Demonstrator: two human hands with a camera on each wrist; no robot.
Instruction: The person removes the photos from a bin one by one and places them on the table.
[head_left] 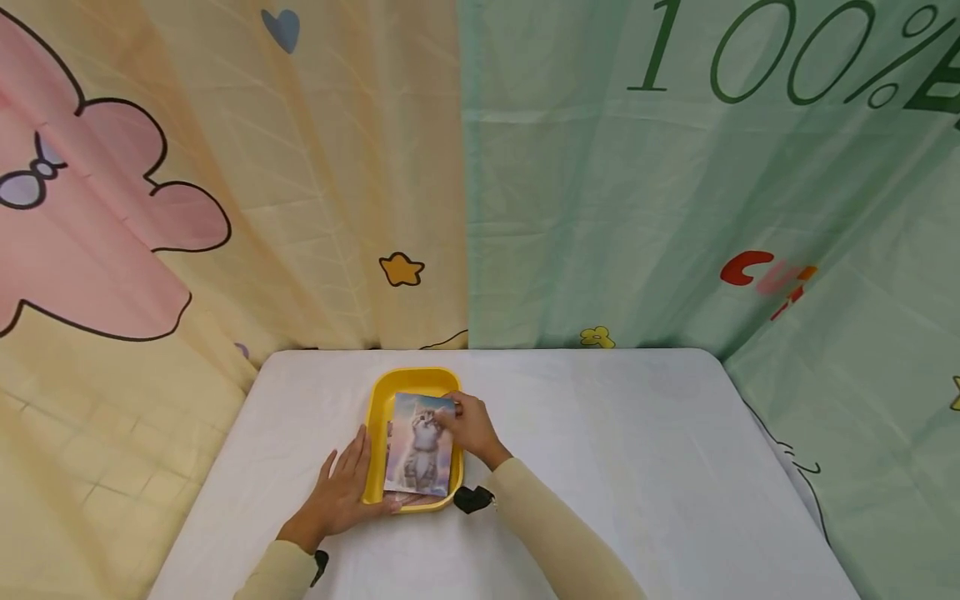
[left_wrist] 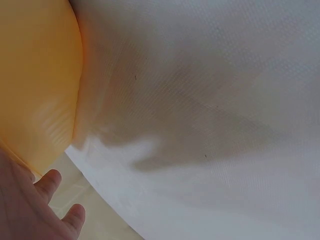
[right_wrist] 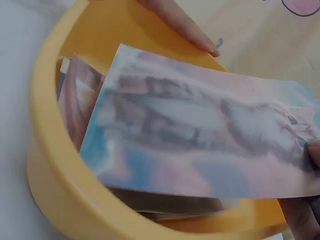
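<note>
A kitten picture card [head_left: 422, 450], with a pink and blue background, is tilted above a yellow plastic basket [head_left: 408, 380]. My right hand [head_left: 474, 429] pinches its upper right edge between thumb and fingers. Lower in the basket lie more picture cards [right_wrist: 80, 100], mostly covered by the kitten one. Along the basket's left side my left hand [head_left: 341, 492] rests with its fingers straight and spread, the thumb at the near rim. The left wrist view shows only part of that hand [left_wrist: 25, 210] beside the basket's outer wall [left_wrist: 40, 75].
The basket stands left of centre on a white-covered table [head_left: 637, 467]. Printed curtains [head_left: 540, 208] hang behind the table and along both sides. A black heart-shaped piece [head_left: 472, 499] shows by the right wrist.
</note>
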